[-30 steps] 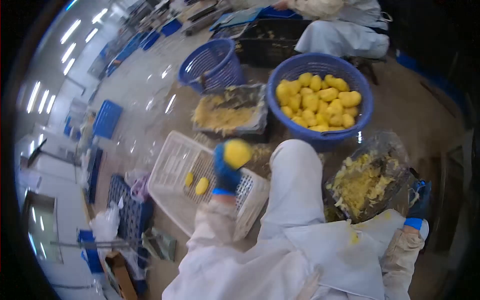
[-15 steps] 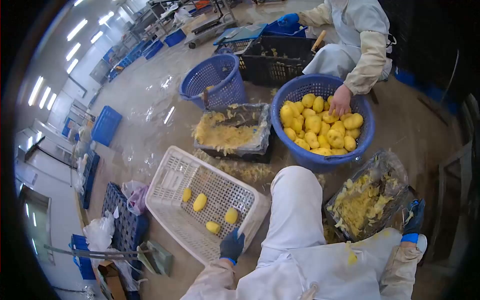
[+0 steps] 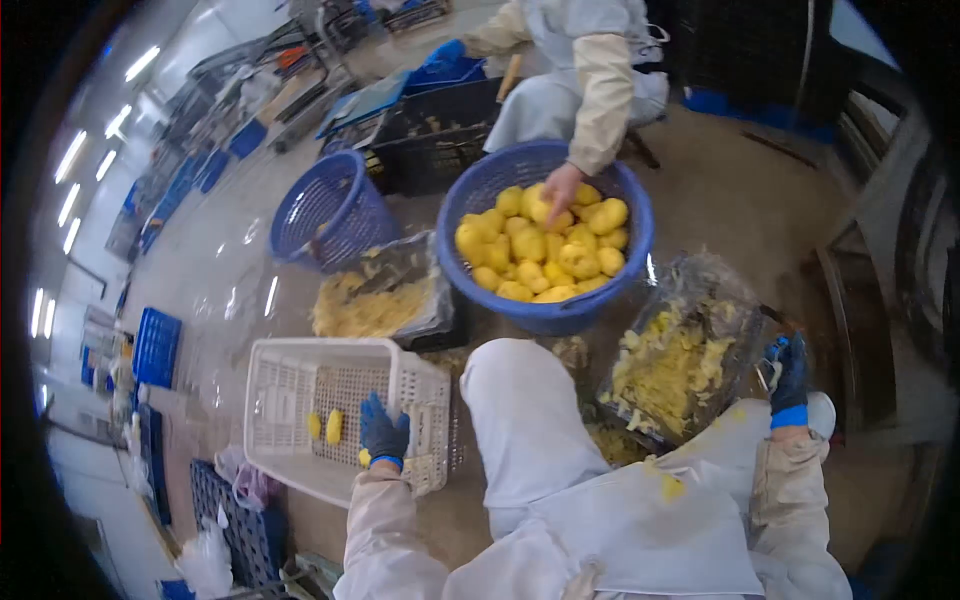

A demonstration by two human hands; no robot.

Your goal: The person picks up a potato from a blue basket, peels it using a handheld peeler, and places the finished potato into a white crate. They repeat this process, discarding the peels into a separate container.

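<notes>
My left hand (image 3: 384, 430), in a dark blue glove, is open with its fingers spread over the near right side of a white perforated crate (image 3: 318, 348). Inside the crate lie a few peeled yellow potatoes (image 3: 334, 427), one partly behind my hand. At the right, my gloved right hand (image 3: 789, 375) is closed around a small metal tool (image 3: 767, 374) that looks like a peeler, mostly hidden by the fingers. Beside it sits a plastic-lined box (image 3: 735, 290) holding yellow peelings (image 3: 670, 375).
A blue basket (image 3: 640, 230) of potatoes stands ahead, with another person's bare hand (image 3: 563, 190) on them. Left of it are a second lined box (image 3: 440, 290) of peelings and a blue basket (image 3: 345, 215). A black crate (image 3: 430, 135) stands behind.
My left hand has let go of the white crate's rim and opened above it. The crate sits at a different angle. The view has shifted right.
</notes>
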